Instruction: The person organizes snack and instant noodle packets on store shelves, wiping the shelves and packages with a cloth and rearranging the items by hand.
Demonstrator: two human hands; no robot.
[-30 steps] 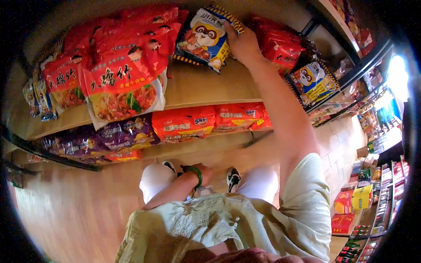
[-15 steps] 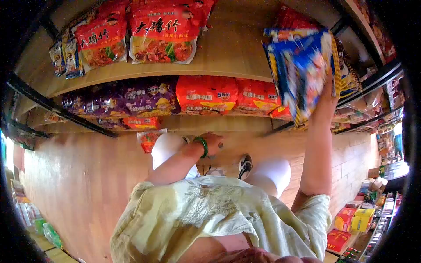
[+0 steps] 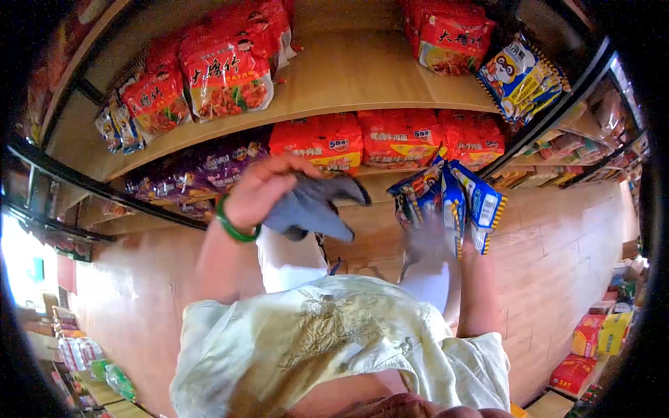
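Packets (image 3: 453, 202) with blue wrapping hang clamped in the right hand (image 3: 472, 251), right of centre; the left hand (image 3: 260, 193) clutches grey cloth (image 3: 306, 205); upper-left red bags (image 3: 226, 78) read "大豫竹".

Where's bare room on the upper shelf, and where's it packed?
Bare: the upper shelf, middle stretch between left red bags and right red bags. Packed: its left end, and its right corner, where blue-yellow packets sit by the black post.
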